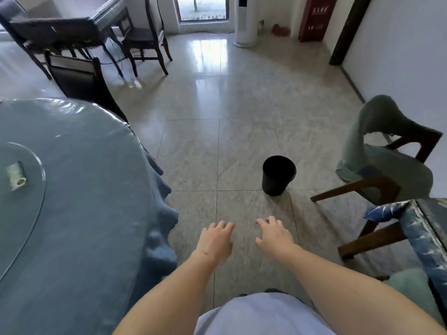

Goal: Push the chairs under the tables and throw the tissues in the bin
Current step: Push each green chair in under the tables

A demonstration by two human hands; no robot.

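The big round table point(79, 189) with its blue cloth was the biggest thing in the room. A dark chair point(79, 81) stood close against its far edge, looking mostly tucked in. Across the floor from the round table, a green chair point(384, 163) stood turned out and well apart from it, just beside a second table with a leafy blue cloth point(420, 228). The black bin point(278, 175) sat on the tiles between the round table and the green chair. I could see no tissues anywhere.

I thought the green chair was the next job. To do it well, the person should hold its back with both hands and slide it in straight, so the legs do not knock the bin.

Both arms reached out in front, low over the floor. The left hand point(215, 240) and the right hand point(275, 235) were empty, palms down, with fingers loosely spread.
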